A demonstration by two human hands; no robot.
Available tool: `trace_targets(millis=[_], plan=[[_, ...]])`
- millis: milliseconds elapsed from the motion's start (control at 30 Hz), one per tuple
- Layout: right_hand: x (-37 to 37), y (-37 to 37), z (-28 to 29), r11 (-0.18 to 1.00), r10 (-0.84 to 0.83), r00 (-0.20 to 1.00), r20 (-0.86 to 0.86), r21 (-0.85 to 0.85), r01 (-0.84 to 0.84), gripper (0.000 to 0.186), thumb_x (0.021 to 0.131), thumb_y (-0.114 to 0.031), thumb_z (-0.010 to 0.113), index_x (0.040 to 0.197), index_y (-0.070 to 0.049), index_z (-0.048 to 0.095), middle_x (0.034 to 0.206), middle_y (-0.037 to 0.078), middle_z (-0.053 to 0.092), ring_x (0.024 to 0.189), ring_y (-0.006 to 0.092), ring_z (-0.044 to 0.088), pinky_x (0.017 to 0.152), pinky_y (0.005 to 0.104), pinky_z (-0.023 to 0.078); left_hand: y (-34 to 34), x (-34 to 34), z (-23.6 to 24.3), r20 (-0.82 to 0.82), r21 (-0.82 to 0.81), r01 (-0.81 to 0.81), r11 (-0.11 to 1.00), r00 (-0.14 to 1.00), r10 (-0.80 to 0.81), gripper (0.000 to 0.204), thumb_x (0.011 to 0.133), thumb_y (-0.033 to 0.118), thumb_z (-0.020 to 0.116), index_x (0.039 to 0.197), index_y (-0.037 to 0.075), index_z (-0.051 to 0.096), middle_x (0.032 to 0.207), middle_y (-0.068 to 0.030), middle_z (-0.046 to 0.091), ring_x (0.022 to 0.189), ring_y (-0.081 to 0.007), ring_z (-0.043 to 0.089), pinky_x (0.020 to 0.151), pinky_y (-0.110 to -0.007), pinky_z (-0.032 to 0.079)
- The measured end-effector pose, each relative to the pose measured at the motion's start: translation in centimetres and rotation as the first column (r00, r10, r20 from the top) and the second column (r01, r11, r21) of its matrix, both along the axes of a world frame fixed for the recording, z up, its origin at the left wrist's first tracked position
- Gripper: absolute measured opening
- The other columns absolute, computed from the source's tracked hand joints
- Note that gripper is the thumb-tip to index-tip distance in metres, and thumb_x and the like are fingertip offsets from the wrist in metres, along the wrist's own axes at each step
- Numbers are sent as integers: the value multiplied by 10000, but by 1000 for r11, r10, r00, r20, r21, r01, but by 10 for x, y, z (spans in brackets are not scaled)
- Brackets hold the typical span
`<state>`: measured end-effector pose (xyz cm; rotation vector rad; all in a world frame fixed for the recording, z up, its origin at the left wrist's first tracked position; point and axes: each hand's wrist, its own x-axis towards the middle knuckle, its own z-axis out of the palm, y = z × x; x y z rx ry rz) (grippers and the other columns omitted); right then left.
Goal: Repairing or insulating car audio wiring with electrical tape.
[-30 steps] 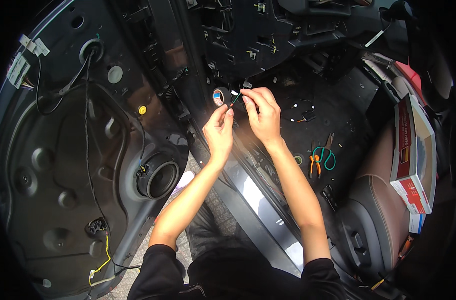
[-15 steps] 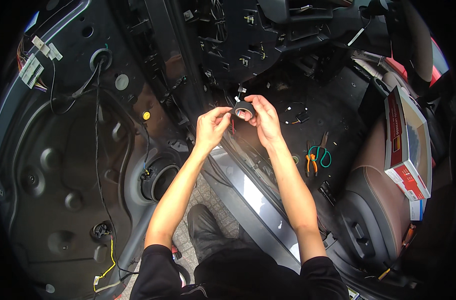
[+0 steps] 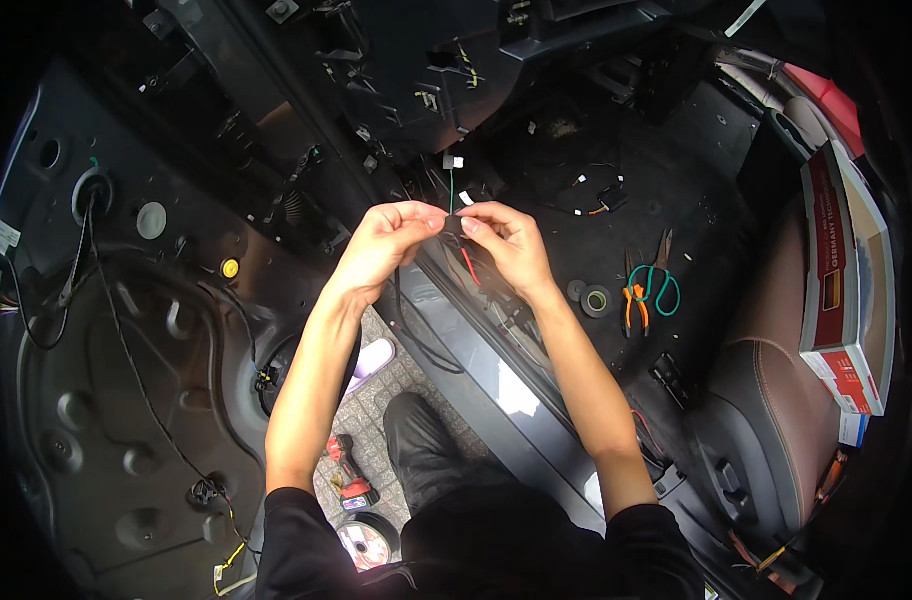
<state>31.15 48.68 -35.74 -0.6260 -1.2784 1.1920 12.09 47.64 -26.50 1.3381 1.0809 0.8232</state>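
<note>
My left hand (image 3: 391, 240) and my right hand (image 3: 503, 245) meet at a thin green wire (image 3: 452, 187), each with thumb and forefinger pinched on it. The wire runs up to a small white-and-black connector (image 3: 454, 162). A short red wire (image 3: 472, 266) hangs just below my fingertips, and a loop of black cable (image 3: 429, 351) drops over the door sill (image 3: 511, 393). A dark tape roll (image 3: 595, 292) lies on the footwell floor, right of my right forearm, near orange-handled pliers (image 3: 636, 312) and green-handled scissors (image 3: 663, 285).
An open door (image 3: 106, 400) with hanging harnesses fills the left. On the right are a seat (image 3: 751, 400) and a red-and-grey box (image 3: 826, 250). A red power tool (image 3: 349, 470) and a spool (image 3: 366, 540) sit on the paving. Stripped dash panels (image 3: 426, 50) span the top.
The tape roll held half a second ago is out of my hands, which now pinch the wire side by side. The power tool has come into view below.
</note>
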Motion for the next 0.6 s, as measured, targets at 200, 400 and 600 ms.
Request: trace_targets(millis=[200,400,600], plan=[[-13,20,-32,939,238,871,-429,-127,-320,232,980,-122,591,1167,12,620,1078,75,656,924,133,639,817,264,511,10,21,14,-243,251,136,958,967,-74,159,938,126,666,1020,-4,707,902,-4,664,859,-79,578,802,-250,469],[-14,24,-24,804,463,705,-537,-80,-589,245,1015,-101,439,1173,9,591,1091,114,652,951,219,655,795,349,526,15,29,37,-487,204,169,964,872,-50,109,911,99,693,960,3,706,866,-32,680,835,-104,624,763,-255,495],[-20,24,-47,618,586,387,-712,84,-782,258,986,-209,548,1138,-8,605,1027,130,658,930,254,652,748,403,540,19,26,25,-437,199,187,962,896,-84,209,916,78,681,1099,1,614,930,-44,676,796,-98,625,749,-258,508]])
